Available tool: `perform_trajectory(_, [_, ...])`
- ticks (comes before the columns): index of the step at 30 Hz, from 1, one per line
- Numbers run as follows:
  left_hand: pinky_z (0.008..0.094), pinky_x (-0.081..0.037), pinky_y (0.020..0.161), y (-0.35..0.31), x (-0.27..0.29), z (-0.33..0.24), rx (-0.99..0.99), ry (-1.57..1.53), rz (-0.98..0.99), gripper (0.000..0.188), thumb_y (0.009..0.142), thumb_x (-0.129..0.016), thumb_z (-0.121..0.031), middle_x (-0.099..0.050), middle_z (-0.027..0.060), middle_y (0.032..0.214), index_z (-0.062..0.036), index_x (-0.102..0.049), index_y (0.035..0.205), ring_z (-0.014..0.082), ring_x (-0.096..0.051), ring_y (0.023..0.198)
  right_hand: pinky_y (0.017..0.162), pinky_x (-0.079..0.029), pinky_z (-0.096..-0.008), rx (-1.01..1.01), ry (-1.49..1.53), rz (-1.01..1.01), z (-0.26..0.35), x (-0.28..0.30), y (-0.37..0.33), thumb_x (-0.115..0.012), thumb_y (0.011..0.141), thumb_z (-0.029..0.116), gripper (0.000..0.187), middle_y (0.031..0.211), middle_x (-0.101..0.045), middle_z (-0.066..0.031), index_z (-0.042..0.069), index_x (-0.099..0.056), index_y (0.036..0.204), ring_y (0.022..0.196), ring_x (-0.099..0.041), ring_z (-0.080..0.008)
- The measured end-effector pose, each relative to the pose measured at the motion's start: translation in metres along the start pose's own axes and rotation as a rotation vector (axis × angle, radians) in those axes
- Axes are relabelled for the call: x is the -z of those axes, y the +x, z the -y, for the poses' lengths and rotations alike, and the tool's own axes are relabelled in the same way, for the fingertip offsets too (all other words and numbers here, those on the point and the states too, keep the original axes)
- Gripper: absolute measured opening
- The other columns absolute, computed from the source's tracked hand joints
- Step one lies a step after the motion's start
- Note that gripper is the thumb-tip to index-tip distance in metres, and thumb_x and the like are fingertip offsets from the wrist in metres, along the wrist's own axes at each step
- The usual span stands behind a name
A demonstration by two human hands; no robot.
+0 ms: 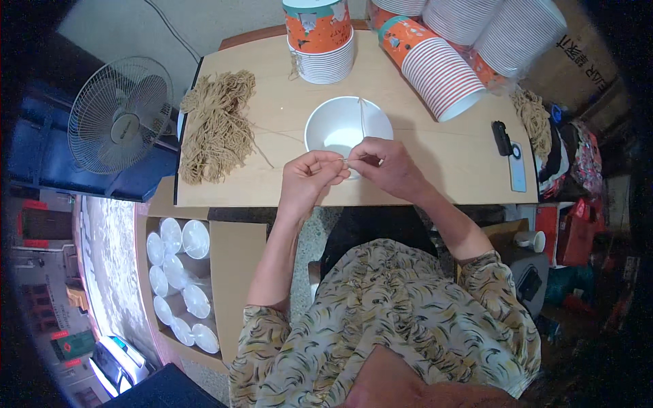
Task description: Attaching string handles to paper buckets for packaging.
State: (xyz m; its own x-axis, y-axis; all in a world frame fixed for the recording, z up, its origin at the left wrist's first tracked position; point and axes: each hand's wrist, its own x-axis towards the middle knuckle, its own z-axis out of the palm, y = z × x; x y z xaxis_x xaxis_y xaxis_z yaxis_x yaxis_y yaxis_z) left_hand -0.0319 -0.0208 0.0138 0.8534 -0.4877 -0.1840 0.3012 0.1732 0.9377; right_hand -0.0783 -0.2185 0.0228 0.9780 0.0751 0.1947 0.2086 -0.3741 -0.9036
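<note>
A white paper bucket (326,122) stands mouth up on the table in front of me. One thin tan cord (362,121) shows at its far rim and runs down inside toward my hands. At the near rim my left hand (305,182) pinches the cord between thumb and fingertips. My right hand (394,171) pinches it too, its fingertips almost touching those of the left. The knot or joint between the fingers is too small to make out. Left of the bucket lies a heap of tan cords (218,129), with a few loose strands trailing toward it.
Stacked orange-printed buckets (320,41) stand at the back; another stack (442,75) lies tilted at the right. A phone (518,168) and black clip-like object (502,139) rest near the right edge. A fan (122,115) is at left, above a carton (228,292) of nested clear plastic pieces (196,300).
</note>
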Motion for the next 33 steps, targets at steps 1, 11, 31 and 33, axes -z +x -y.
perform_trajectory(1, [0.0235, -0.058, 0.071, 0.000, -0.001, 0.000, -0.003, -0.024, -0.005, 0.012, 0.092, -0.067, -0.001, -0.073, 0.0111, 0.089, 0.0032, -0.068, 0.102, 0.0142, -0.071, 0.080, 0.060, -0.048, -0.0270, -0.022, -0.013, -0.001, 0.001, 0.000, 0.000, -0.072, 0.086, 0.011, 0.013, 0.075, -0.064, -0.0042, 0.000, -0.068, 0.091, 0.065, -0.057, -0.0081])
perform_trajectory(11, [0.0249, -0.060, 0.075, -0.001, -0.009, 0.006, -0.066, 0.003, -0.062, 0.009, 0.091, -0.065, 0.003, -0.072, 0.0129, 0.090, 0.0060, -0.066, 0.099, 0.0154, -0.071, 0.081, 0.060, -0.044, -0.0218, -0.134, 0.033, 0.065, 0.008, 0.001, 0.002, -0.069, 0.088, 0.005, 0.006, 0.075, -0.065, 0.0019, 0.000, -0.067, 0.090, 0.066, -0.052, -0.0026])
perform_trajectory(31, [0.0243, -0.058, 0.076, 0.000, -0.010, 0.004, -0.033, 0.040, -0.027, 0.011, 0.092, -0.067, -0.002, -0.072, 0.0098, 0.090, 0.0028, -0.069, 0.102, 0.0139, -0.070, 0.082, 0.048, -0.041, -0.0222, -0.355, 0.364, 0.033, 0.008, 0.010, 0.012, -0.059, 0.094, 0.012, 0.013, 0.066, -0.064, -0.0031, 0.001, -0.066, 0.095, 0.054, -0.053, -0.0047])
perform_trajectory(33, [0.0242, -0.058, 0.076, -0.002, -0.008, 0.002, -0.047, 0.070, -0.025, 0.010, 0.092, -0.067, -0.003, -0.072, 0.0091, 0.090, 0.0023, -0.069, 0.101, 0.0138, -0.070, 0.082, 0.047, -0.041, -0.0226, -0.363, 0.301, 0.056, 0.008, 0.007, 0.018, -0.059, 0.094, 0.013, 0.015, 0.064, -0.062, -0.0028, 0.001, -0.066, 0.098, 0.052, -0.052, -0.0052])
